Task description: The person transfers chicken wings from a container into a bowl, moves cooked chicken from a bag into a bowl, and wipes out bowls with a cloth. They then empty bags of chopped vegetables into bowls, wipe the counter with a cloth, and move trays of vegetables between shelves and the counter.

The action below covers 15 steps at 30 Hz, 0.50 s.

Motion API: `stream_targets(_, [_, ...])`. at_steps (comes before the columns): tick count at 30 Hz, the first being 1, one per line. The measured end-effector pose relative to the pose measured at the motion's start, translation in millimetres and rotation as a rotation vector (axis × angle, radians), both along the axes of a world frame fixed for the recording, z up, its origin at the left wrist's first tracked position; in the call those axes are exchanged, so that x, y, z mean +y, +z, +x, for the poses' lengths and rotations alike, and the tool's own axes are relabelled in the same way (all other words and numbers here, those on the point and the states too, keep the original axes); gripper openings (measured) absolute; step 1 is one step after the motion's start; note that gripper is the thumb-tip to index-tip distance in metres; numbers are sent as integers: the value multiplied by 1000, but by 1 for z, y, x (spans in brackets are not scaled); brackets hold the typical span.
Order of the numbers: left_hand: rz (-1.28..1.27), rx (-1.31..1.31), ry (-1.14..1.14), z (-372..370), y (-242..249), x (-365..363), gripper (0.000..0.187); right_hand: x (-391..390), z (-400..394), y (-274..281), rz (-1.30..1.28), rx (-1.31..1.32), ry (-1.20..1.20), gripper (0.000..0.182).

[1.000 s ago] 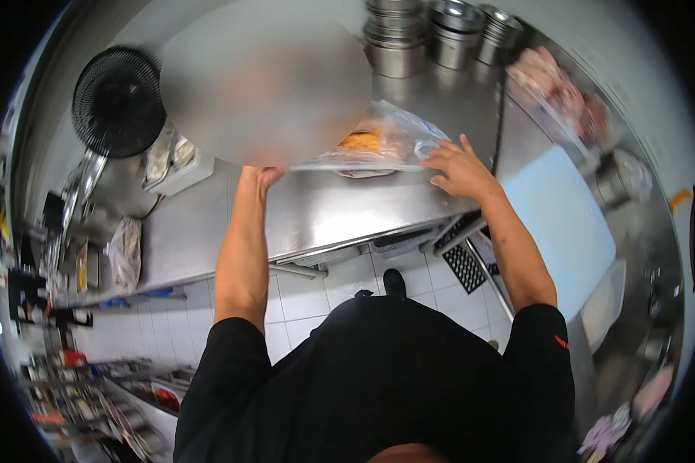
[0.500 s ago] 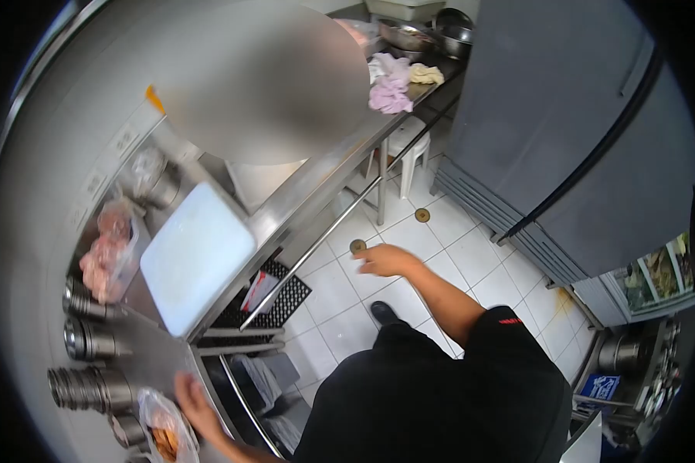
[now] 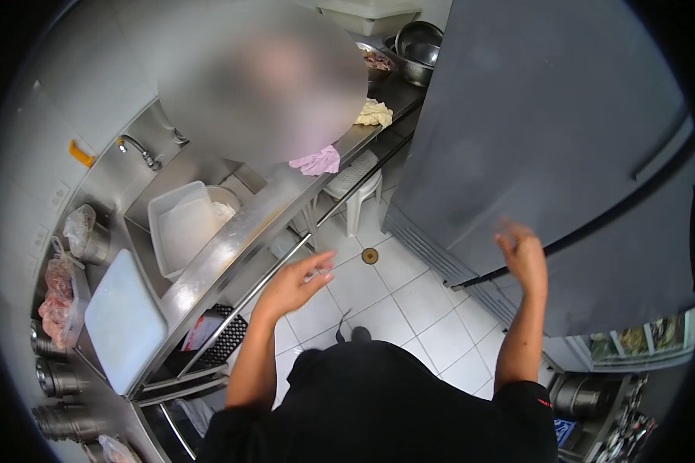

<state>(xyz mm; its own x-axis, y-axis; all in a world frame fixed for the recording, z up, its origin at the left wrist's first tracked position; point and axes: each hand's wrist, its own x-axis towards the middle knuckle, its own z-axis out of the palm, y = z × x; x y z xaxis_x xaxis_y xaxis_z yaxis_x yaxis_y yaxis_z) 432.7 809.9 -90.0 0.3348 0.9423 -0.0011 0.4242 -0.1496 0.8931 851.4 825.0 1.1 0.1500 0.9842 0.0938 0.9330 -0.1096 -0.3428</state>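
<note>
My left hand (image 3: 297, 284) is raised over the floor beside the counter's front rail, fingers apart, with nothing in it. My right hand (image 3: 522, 251) is up in front of the grey refrigerator (image 3: 533, 139), its fingers spread and slightly blurred, and it holds nothing. Whether it touches the refrigerator door is hard to tell; a dark handle strip runs just behind it. Left of my left hand, a white cutting board (image 3: 126, 322) lies on the steel counter (image 3: 208, 262). A white plastic tub (image 3: 181, 228) sits in the sink.
Bagged raw meat (image 3: 57, 301) and steel canisters (image 3: 58, 378) line the wall side. A pink cloth (image 3: 316, 160) and a yellow cloth (image 3: 374, 113) lie at the counter edge. Below stands a white stool (image 3: 355, 185). Pots (image 3: 583, 397) are on a low shelf at right.
My left hand has moved from the counter's lower left to over the floor. My right hand has gone right, to the refrigerator. The view has shifted, and the sink and faucet now show.
</note>
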Motion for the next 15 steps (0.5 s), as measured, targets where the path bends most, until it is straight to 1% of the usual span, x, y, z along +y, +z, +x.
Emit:
stream_targets(2, [-46, 27, -132, 29, 35, 62, 43, 37, 10, 28, 404, -246, 154, 33])
stream_targets(4, [77, 34, -210, 44, 40, 139, 44, 79, 5, 64, 528, -370, 240, 30])
stream_targets(6, [281, 121, -181, 60, 64, 222, 44, 124, -4, 95, 620, -498, 314, 31])
stream_targets(8, [322, 84, -188, 79, 92, 312, 45, 169, -4, 115, 695, -591, 354, 32])
stream_targets(10, [364, 73, -211, 98, 99, 429, 46, 214, -3, 125, 747, -642, 362, 32])
stream_targets(12, [117, -134, -149, 126, 112, 525, 41, 246, -1, 128, 784, -769, 260, 33])
stream_targets(14, [49, -117, -71, 152, 110, 630, 37, 264, 3, 117, 817, -915, 138, 34])
stream_targets(15, [44, -90, -44, 168, 108, 673, 36, 270, 5, 112, 845, -944, 121, 34])
